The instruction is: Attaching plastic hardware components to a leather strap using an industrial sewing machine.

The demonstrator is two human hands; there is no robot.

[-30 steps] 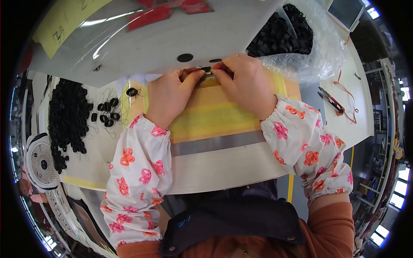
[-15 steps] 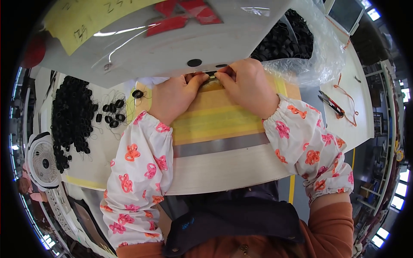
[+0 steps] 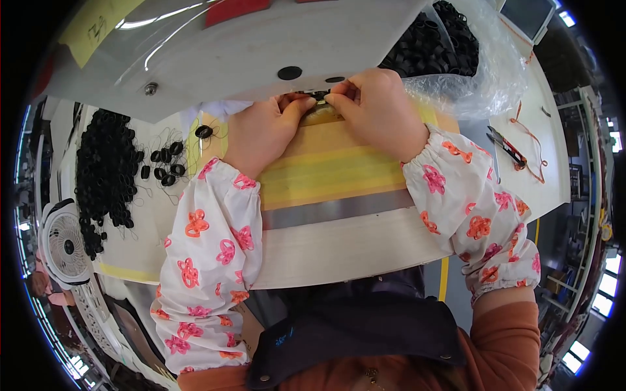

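Small black part pinched between left hand and right hand fingertips.

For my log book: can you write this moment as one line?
left hand and right hand: pinching small black part | black rings pile: left | plastic bag: right

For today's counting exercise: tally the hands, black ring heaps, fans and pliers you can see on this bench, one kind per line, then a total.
Hands: 2, left hand and right hand
Black ring heaps: 2, left heap and bagged heap
Fans: 1, fan
Pliers: 1, pliers
Total: 6
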